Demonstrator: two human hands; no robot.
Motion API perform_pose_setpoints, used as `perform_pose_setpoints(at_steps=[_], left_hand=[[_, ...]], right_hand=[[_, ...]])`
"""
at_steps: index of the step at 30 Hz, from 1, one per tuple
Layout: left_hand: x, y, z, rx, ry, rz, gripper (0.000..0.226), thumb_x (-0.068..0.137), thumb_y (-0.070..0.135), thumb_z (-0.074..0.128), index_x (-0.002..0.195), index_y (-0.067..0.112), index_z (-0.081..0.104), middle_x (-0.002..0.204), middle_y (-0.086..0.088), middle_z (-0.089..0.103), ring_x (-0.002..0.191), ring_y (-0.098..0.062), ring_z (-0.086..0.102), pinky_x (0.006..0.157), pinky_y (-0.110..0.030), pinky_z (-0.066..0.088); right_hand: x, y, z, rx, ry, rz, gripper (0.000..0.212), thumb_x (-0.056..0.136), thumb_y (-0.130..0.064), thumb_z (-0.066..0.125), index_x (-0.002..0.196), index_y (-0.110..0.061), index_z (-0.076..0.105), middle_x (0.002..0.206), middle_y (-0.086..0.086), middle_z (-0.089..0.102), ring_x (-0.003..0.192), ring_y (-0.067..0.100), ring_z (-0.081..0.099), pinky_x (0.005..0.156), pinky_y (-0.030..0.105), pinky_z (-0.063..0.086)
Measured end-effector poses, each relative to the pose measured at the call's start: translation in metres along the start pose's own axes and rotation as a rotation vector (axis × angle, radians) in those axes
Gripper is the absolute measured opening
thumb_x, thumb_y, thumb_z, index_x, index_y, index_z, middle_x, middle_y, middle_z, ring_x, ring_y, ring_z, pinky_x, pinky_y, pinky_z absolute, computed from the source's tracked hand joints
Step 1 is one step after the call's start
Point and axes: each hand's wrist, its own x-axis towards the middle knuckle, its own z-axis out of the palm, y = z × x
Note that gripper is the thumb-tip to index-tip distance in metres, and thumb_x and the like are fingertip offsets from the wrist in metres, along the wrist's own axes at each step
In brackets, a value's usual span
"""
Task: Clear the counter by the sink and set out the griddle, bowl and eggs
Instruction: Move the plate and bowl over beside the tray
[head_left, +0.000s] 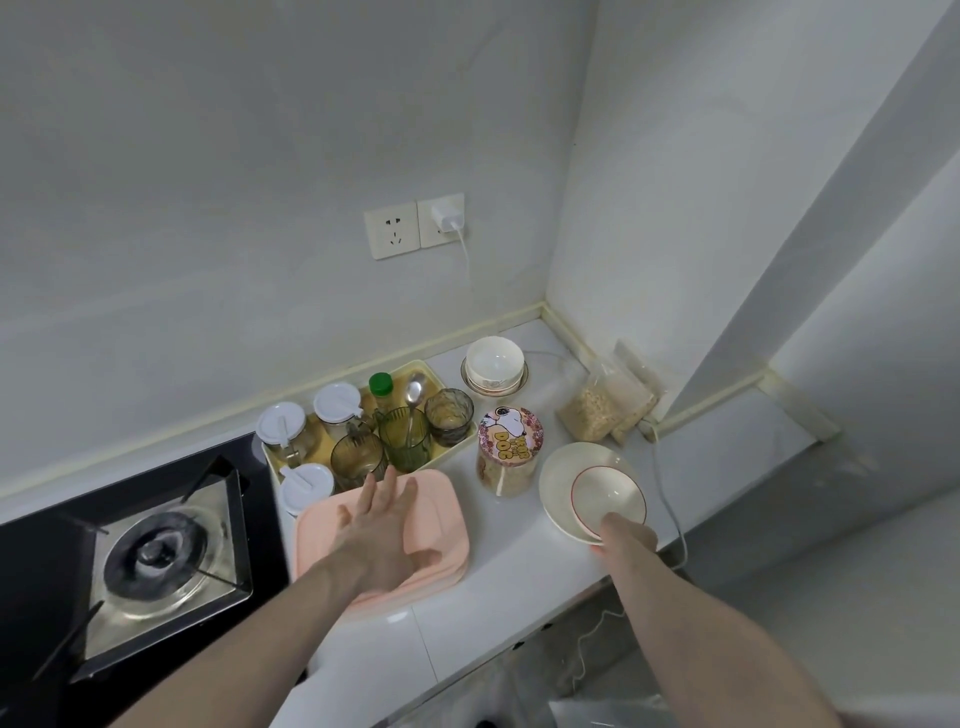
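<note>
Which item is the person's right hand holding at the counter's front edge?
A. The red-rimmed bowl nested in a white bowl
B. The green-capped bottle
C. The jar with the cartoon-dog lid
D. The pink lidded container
A: the right hand grips the near rim of the red-rimmed bowl, which sits inside the larger white bowl, while the left hand lies open over the pink lidded container.

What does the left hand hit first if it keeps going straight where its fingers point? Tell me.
Probably the green glass cup in the yellow tray: the left hand, open over the pink lid, points at it. Its height above the cup is unclear.
</note>
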Motion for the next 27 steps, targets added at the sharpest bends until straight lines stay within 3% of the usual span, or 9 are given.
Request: perform_pose_setpoints(at_steps=[2, 6, 13, 20, 24, 27], left_hand=[[0.0, 0.001, 0.0, 0.0, 0.001, 0.001, 0.113, 0.087, 0.07, 0.062, 0.164, 0.028, -0.009, 0.168, 0.0, -0.028, 0.156, -0.027, -0.022, 0.125, -0.061, 0.004], [0.002, 0.0, 0.001, -0.003, 0.005, -0.005, 0.113, 0.086, 0.07, 0.062, 0.164, 0.029, -0.008, 0.167, 0.001, -0.028, 0.156, -0.027, -0.022, 0.125, -0.062, 0.005], [0.004, 0.0, 0.004, -0.007, 0.003, -0.015, 0.113, 0.086, 0.07, 0.063, 0.163, 0.03, -0.009, 0.167, 0.003, -0.03, 0.156, -0.027, -0.024, 0.125, -0.062, 0.004], [0.001, 0.001, 0.002, -0.01, -0.006, -0.01, 0.112, 0.087, 0.069, 0.063, 0.163, 0.03, -0.009, 0.168, 0.001, -0.028, 0.155, -0.028, -0.023, 0.125, -0.061, 0.002], [-0.005, 0.0, 0.004, -0.031, 0.033, -0.006, 0.111, 0.087, 0.068, 0.063, 0.164, 0.029, -0.006, 0.168, 0.0, -0.026, 0.156, -0.028, -0.022, 0.124, -0.061, 0.001], [-0.019, -0.001, 0.009, -0.104, 0.119, 0.009, 0.098, 0.091, 0.064, 0.061, 0.165, 0.029, 0.006, 0.17, -0.001, -0.02, 0.158, -0.029, -0.015, 0.126, -0.056, 0.003]], right_hand=[[0.002, 0.0, 0.001, -0.088, 0.006, -0.026, 0.051, 0.08, -0.009, 0.067, 0.129, 0.002, 0.053, 0.114, 0.02, 0.062, 0.072, 0.03, 0.06, 0.078, 0.041, 0.061], [0.022, 0.002, 0.012, -0.22, 0.054, -0.055, 0.07, 0.072, -0.01, 0.073, 0.137, -0.005, 0.045, 0.131, 0.023, 0.055, 0.107, 0.041, 0.063, 0.088, 0.051, 0.06], [-0.001, -0.007, 0.01, -0.278, 0.097, -0.111, 0.072, 0.082, -0.014, 0.069, 0.144, -0.007, 0.034, 0.141, 0.021, 0.041, 0.12, 0.043, 0.054, 0.095, 0.048, 0.052], [-0.032, 0.005, 0.013, -0.056, 0.033, -0.036, 0.076, 0.087, -0.019, 0.065, 0.152, -0.01, 0.027, 0.152, 0.019, 0.031, 0.129, 0.043, 0.047, 0.101, 0.05, 0.046], [-0.07, 0.031, 0.01, 0.024, 0.005, -0.078, 0.079, 0.087, -0.023, 0.069, 0.153, -0.011, 0.029, 0.156, 0.019, 0.029, 0.132, 0.043, 0.046, 0.103, 0.052, 0.047], [-0.106, 0.043, 0.008, 0.074, -0.048, -0.157, 0.077, 0.087, -0.019, 0.073, 0.152, -0.013, 0.031, 0.155, 0.018, 0.028, 0.133, 0.043, 0.044, 0.105, 0.053, 0.045]])
